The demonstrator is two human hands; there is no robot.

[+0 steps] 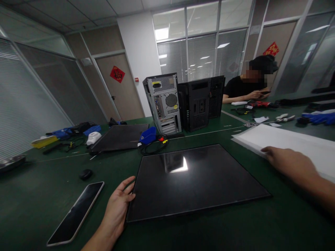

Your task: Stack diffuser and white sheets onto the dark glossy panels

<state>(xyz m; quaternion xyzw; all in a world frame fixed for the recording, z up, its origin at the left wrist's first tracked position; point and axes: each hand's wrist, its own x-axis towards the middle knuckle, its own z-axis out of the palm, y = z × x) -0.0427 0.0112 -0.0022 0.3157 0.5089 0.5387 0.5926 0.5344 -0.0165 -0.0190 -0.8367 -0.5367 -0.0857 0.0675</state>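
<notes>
A flat black glossy panel [193, 181] lies on the green table [42, 195] in front of me. My left hand [117, 207] rests on the table at the panel's left edge, fingers stretched out and touching that edge. My right hand [288, 162] reaches to the right, and its fingers lie on the edge of a white sheet [285, 139] beside the panel. The right fingertips are partly hidden behind the hand. A smartphone [75, 212] lies face up to the left of my left hand.
Two computer towers [164, 103] [200, 103] stand at the table's middle back, with a blue tool [148, 135] and cables before them. Another dark panel [120, 136] lies at left with tools. A person in black [248, 87] sits at the far right.
</notes>
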